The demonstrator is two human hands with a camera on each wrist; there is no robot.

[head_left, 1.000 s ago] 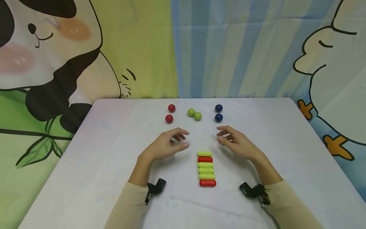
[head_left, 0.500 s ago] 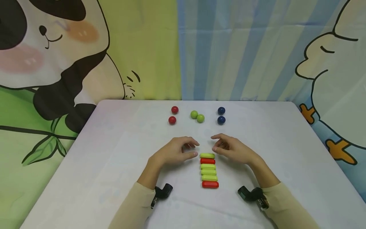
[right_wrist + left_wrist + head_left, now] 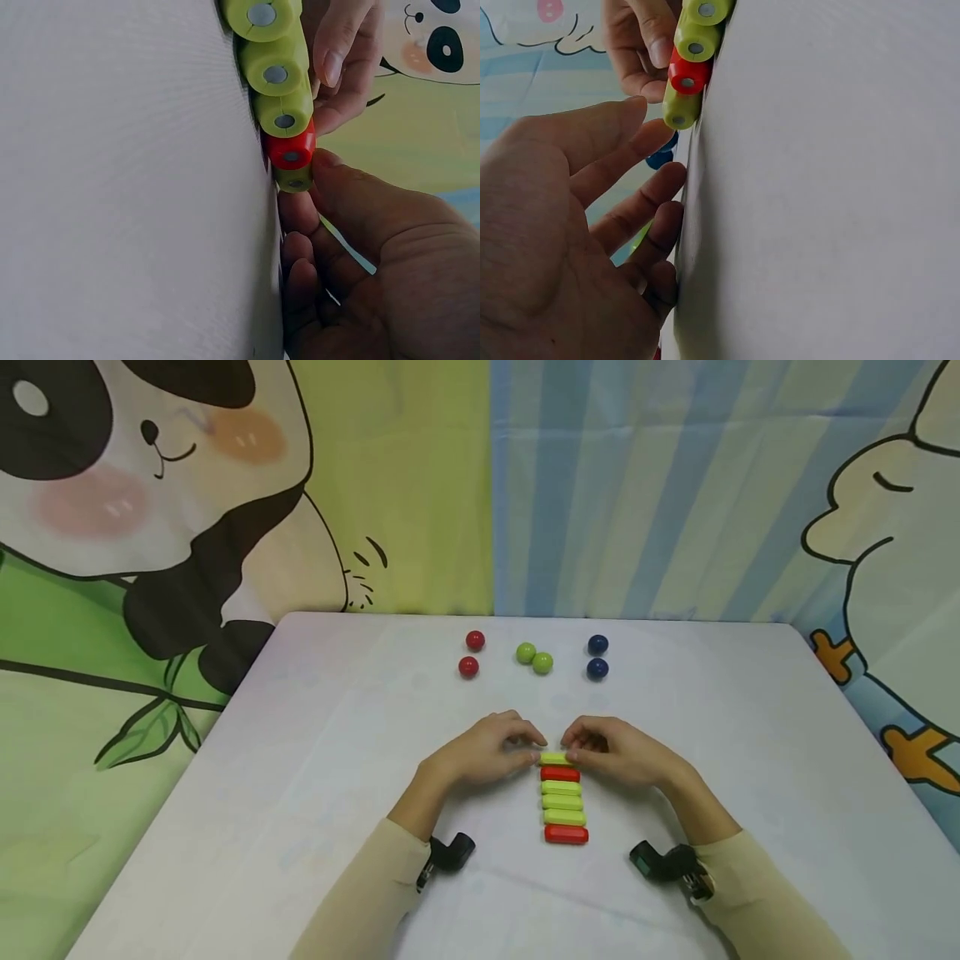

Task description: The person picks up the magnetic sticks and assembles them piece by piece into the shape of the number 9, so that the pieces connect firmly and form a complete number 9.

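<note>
Several short bars lie in a row on the white table [image 3: 315, 760], green and red. The farthest one is a green bar [image 3: 555, 758] [image 3: 680, 111] [image 3: 295, 180], with a red bar [image 3: 560, 773] [image 3: 289, 150] just behind it. My left hand [image 3: 534, 748] [image 3: 656, 120] meets the green bar's left end with nearly straight fingers. My right hand [image 3: 576, 750] [image 3: 309, 187] pinches its right end, thumb against the end face. The wrist views show grey discs set in the bar ends.
Six balls sit in pairs farther back: red balls [image 3: 472, 653], green balls [image 3: 534, 657], blue balls [image 3: 597, 656]. A cartoon cloth backdrop [image 3: 525, 485] hangs behind the table. Bare tabletop lies to both sides of the row.
Both hands have come together from either side of the row's far end and now meet at the farthest green bar. The head camera has shifted a little to the left.
</note>
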